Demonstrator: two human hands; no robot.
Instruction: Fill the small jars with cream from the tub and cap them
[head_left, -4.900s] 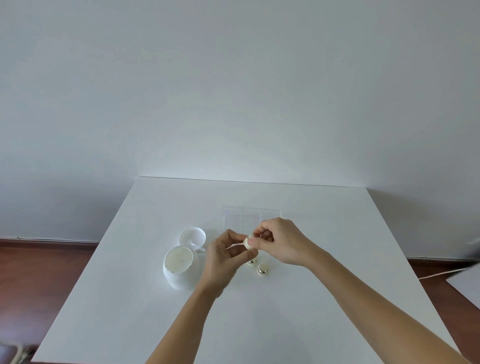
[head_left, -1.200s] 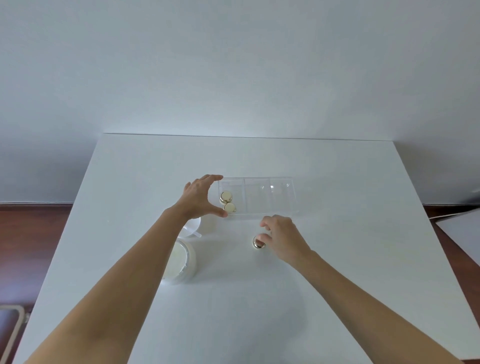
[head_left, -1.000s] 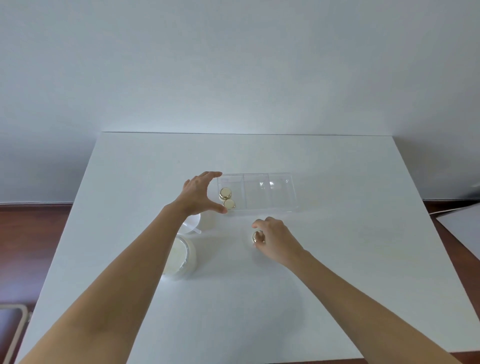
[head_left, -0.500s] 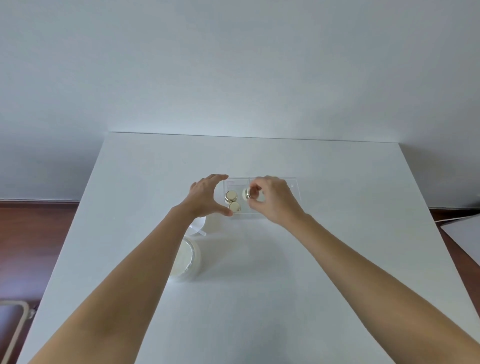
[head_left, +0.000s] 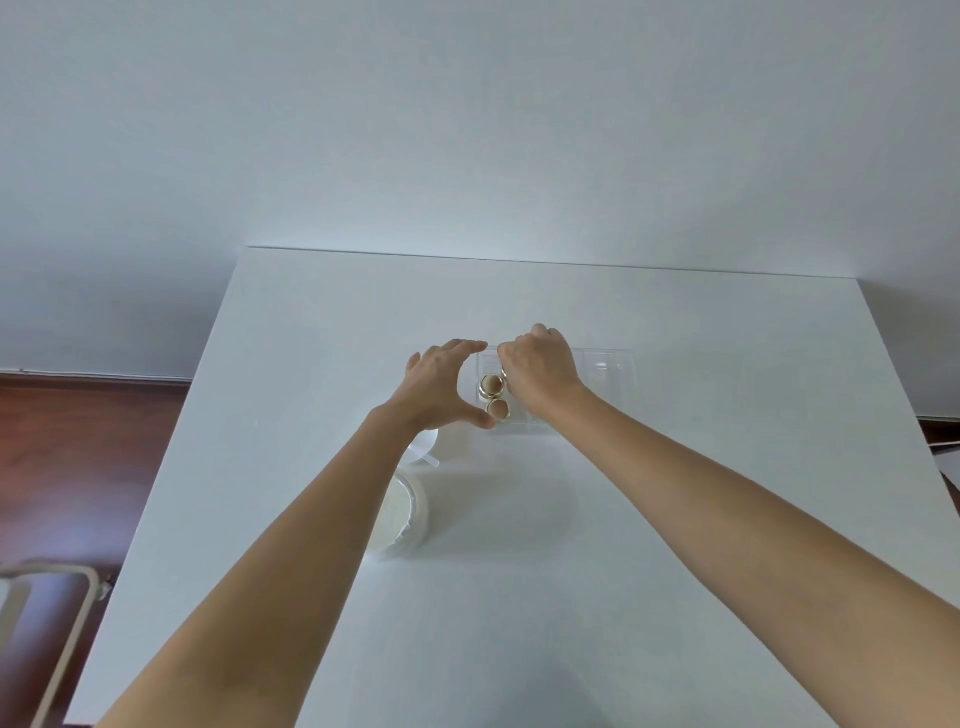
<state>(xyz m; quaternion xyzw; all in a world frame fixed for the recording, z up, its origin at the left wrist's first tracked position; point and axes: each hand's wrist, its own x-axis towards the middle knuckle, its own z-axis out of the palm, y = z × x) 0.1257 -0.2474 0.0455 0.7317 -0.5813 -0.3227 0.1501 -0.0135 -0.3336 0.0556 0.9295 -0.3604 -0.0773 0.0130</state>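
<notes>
I have both bare hands over the clear plastic compartment tray (head_left: 613, 364) on the white table (head_left: 675, 519); my left hand (head_left: 441, 384) spans the tray's near-left corner, thumb and forefinger spread wide and pressed to its outer wall, steadying it rather than gripping anything; my right hand (head_left: 540, 371) curls down into the tray and pinches a small gold-capped jar (head_left: 504, 375), of which only a sliver of gold rim shows beside the knuckles; just to the left of those fingertips, between them and my left thumb, two more small jars with gold rims and cream-coloured tops (head_left: 492, 384) sit touching one another in the tray's left compartment; I judge these two done and stowed, and the third capped and about to be set down beside them; I see no uncapped jar on the table, so the filling looks nearly finished; below my left wrist the open white tub of cream (head_left: 408, 525) stands half hidden by my forearm, with its round white lid (head_left: 423, 448) lying just beyond it; closing that tub may be all that is left, though I cannot be sure.
</notes>
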